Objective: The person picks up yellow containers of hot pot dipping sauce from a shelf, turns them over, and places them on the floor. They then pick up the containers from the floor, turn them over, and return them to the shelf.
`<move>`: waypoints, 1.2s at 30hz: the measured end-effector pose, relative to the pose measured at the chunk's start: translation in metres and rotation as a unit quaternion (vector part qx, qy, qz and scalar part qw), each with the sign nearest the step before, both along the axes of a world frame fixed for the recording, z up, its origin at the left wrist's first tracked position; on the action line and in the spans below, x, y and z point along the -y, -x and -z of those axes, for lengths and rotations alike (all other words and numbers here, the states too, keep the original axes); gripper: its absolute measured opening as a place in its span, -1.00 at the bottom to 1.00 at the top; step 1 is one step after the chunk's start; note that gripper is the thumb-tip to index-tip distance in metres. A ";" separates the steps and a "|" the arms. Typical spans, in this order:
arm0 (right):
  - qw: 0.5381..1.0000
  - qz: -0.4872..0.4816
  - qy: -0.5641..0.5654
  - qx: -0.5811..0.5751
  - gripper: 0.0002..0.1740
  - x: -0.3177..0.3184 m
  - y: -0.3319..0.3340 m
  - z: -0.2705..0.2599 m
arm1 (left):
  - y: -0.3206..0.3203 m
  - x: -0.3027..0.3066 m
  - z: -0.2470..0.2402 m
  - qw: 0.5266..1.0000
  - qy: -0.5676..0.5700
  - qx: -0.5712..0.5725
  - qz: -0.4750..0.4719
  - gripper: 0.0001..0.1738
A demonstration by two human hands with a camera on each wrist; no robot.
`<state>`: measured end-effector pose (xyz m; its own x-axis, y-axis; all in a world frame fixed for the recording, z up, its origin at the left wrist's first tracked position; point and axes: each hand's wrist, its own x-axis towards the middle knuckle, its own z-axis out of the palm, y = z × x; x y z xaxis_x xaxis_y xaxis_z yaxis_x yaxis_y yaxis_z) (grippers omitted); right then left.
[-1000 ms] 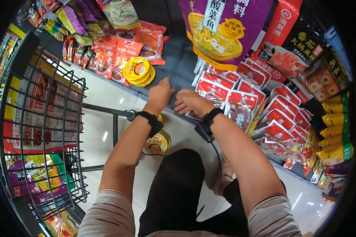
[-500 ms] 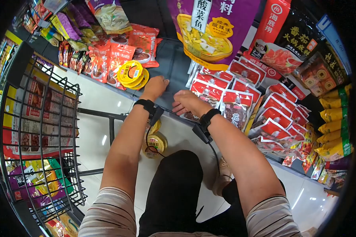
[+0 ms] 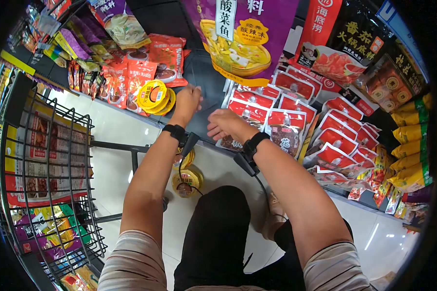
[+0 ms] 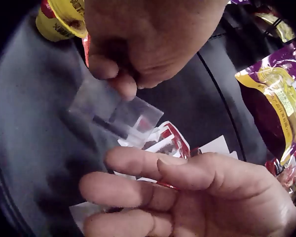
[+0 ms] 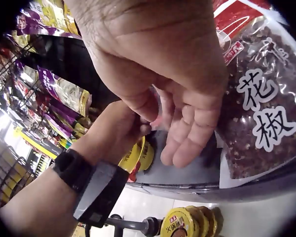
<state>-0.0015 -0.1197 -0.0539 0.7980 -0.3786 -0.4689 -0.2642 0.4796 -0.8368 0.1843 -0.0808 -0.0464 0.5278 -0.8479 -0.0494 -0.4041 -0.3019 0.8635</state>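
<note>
Two hands close together above the dark grey shelf. From the head, only a left hand with knuckles bunched and a right hand just beside it, with nothing to be made out between them.

Plain from the left wrist alone: a small clear plastic slip, pinched at its upper edge between left thumb and forefinger, hanging just over the shelf. Thin, glossy, rectangular, see-through, crossed by a dark bar too blurred to identify. Right hand loose beneath it, fingers straight and relaxed, grasping nothing. Cannot tell whether touching the slip.

From the right wrist, the slip hidden behind the open palm. Shown instead: a clear packet of peppercorns, lumpy brown grains under white lettering, lying at the shelf's right end.

Round yellow tubs stacked at the shelf's left end. Another stack of tubs on the pale floor below the shelf's front lip. Wire cart left of the shelf, partly cut off by the frame edge.
</note>
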 end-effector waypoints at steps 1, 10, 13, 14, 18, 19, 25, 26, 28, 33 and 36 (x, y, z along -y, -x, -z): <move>1.000 0.005 -0.004 0.011 -0.54 0.000 -0.001 -0.001 | -0.002 0.008 0.003 1.000 0.011 -0.020 -0.011 -0.68; 1.000 -0.006 -0.003 0.017 -0.60 -0.004 0.003 -0.014 | -0.029 0.082 0.027 0.979 0.087 -0.168 -0.076 -0.71; 1.000 -0.015 -0.008 -0.004 -0.60 -0.003 0.009 -0.016 | -0.032 0.101 0.028 0.978 0.099 -0.175 -0.059 -0.72; 1.000 -0.012 -0.006 -0.012 -0.60 -0.003 0.011 -0.017 | -0.032 0.107 0.028 0.976 0.099 -0.182 -0.063 -0.72; 1.000 -0.003 -0.004 -0.026 -0.62 -0.002 0.020 -0.023 | -0.057 0.146 0.063 0.964 0.191 -0.178 0.045 -0.68; 1.000 -0.007 -0.001 -0.017 -0.61 -0.001 0.023 -0.020 | -0.049 0.146 0.053 0.959 0.180 -0.217 0.040 -0.64; 1.000 -0.015 -0.001 -0.004 -0.59 0.002 0.019 -0.020 | -0.027 0.122 0.016 0.980 0.091 -0.131 0.116 -0.56; 1.000 -0.012 0.000 0.003 -0.59 0.002 0.016 -0.016 | -0.019 0.109 0.008 0.973 0.054 -0.202 0.101 -0.56; 1.000 -0.010 -0.001 0.014 -0.59 -0.001 0.010 -0.015 | -0.013 0.076 0.007 0.971 0.057 -0.210 0.097 -0.54; 0.999 -0.025 -0.004 0.038 -0.59 -0.002 -0.004 -0.015 | 0.000 -0.019 -0.020 0.988 0.036 -0.147 0.033 -0.54; 0.998 -0.035 0.002 0.049 -0.57 -0.005 -0.015 -0.019 | -0.020 -0.075 -0.024 0.986 0.081 -0.113 -0.088 -0.63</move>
<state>0.0134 -0.1150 -0.0344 0.8644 -0.3215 -0.3865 -0.2147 0.4591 -0.8621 0.2043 -0.0056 -0.0221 0.6593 -0.7499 -0.0544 -0.1492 -0.2013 0.9681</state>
